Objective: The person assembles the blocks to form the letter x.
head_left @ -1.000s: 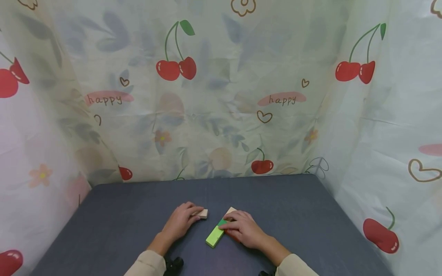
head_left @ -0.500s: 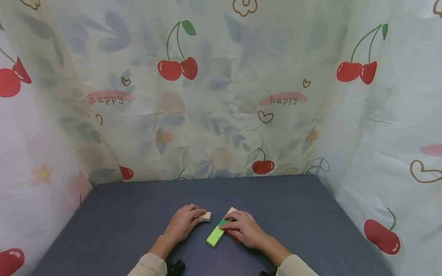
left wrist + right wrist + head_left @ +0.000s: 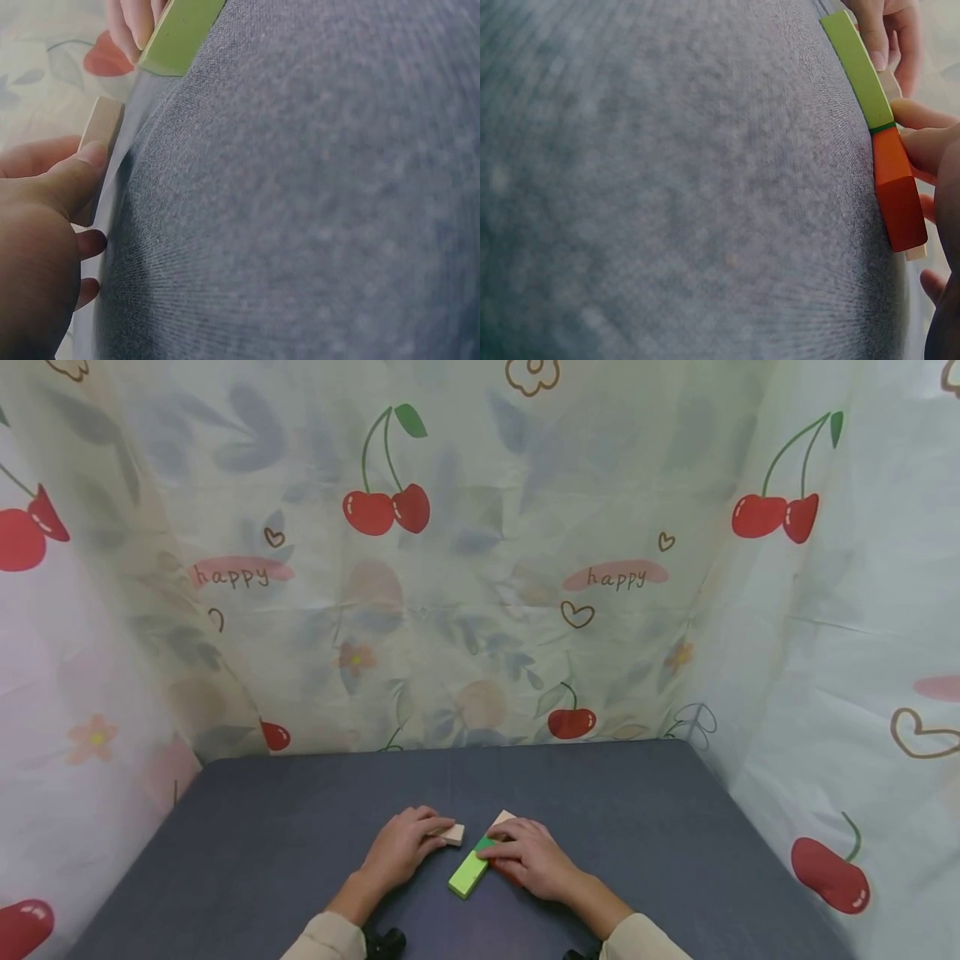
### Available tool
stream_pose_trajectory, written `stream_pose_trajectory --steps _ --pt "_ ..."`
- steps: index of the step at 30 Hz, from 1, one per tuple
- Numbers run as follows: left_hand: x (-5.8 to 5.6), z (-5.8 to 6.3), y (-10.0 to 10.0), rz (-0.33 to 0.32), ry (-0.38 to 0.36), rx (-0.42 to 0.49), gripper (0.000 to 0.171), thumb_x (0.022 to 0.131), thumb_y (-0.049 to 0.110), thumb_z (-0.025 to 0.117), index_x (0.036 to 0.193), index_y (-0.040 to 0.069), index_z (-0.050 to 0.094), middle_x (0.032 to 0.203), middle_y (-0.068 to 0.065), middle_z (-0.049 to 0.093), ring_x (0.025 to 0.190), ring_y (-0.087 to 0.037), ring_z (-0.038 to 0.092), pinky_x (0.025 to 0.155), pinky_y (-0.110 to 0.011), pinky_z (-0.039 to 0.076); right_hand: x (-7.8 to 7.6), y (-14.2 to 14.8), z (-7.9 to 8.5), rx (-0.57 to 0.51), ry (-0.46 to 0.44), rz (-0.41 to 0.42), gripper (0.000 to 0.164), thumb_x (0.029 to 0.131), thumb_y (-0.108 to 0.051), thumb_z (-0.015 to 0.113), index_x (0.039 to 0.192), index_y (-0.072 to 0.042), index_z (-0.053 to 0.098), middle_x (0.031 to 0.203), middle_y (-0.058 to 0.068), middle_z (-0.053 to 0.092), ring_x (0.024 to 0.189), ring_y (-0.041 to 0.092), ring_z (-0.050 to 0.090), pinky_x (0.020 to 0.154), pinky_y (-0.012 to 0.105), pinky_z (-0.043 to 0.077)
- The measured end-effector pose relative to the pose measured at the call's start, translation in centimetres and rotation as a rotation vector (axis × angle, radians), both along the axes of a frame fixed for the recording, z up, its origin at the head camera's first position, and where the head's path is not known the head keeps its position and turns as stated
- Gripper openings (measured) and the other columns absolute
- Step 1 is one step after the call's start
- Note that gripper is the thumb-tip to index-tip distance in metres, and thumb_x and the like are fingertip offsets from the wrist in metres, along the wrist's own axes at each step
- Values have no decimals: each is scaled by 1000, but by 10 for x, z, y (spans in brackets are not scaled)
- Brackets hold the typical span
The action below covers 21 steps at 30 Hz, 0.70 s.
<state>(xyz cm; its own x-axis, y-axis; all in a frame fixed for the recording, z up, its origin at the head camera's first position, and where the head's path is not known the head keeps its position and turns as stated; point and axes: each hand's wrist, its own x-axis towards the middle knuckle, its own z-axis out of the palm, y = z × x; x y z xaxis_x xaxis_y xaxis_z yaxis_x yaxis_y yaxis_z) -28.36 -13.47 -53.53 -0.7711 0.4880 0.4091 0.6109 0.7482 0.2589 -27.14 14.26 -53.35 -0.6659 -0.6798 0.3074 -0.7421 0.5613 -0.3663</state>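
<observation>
My left hand (image 3: 397, 850) pinches a small plain wooden block (image 3: 455, 835) between thumb and fingers, with one end sticking out toward the right. In the left wrist view the thumb (image 3: 91, 155) lies along the block's side. My right hand (image 3: 536, 862) rests its fingertips on a slanting row of blocks: a light green block (image 3: 467, 874), a dark green block (image 3: 483, 842) and a plain wooden block (image 3: 502, 817) at the far end. A red-orange block (image 3: 900, 199) juts from the row under the right hand, which hides much of it in the head view.
The blocks lie on a dark grey cloth-covered table (image 3: 300, 802). Behind and at both sides hangs a pale curtain (image 3: 465, 610) printed with cherries and flowers. A black wrist device (image 3: 386, 943) shows at the left sleeve (image 3: 326, 937).
My left hand has moved right and slightly nearer with the wooden block, closing on the row. The right hand and the row of blocks stay in place.
</observation>
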Motion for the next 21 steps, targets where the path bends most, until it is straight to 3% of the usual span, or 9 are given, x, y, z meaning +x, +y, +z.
stream_pose_trajectory --steps 21 --pt "-3 -1 9 -25 -33 -25 28 92 34 66 120 29 71 113 9 65 92 -13 56 77 -36 46 0 0 -3 -52 27 16 28 96 -21 62 120 -32 71 127 -1 58 123 20 47 99 56 34"
